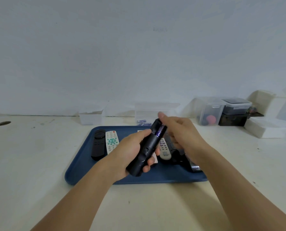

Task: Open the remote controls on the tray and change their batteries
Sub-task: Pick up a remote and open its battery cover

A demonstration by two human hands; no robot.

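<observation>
Remote held over the tray, battery bay exposed. The left hand (132,147) wraps its fingers and thumb around the lower body of a black remote (145,150), held back-side up and tilted away from the person above the blue tray (82,164). The cover is off the far end, and a purple-banded battery (160,130) sits in the open bay. The right hand (180,132) meets that far end: its thumb rests at the tip of the remote, while its other fingers curl underneath, where their contact cannot be seen; whether they hold the loose cover cannot be told.

On the tray lie a second black remote (98,144), a white remote with green buttons (112,141), a grey remote (164,150) and dark items partly hidden under the right arm. Spare batteries (141,121) lie just beyond the tray's far edge, in front of a clear box (155,109).

Likely hazards: with the bay tilted and open, a freed battery could spring out and roll among the other remotes, mixing old cells with new. Reversed polarity at insertion would leave the remote dead. A one-handed hold low on the body could let the remote twist under thumb pressure.
</observation>
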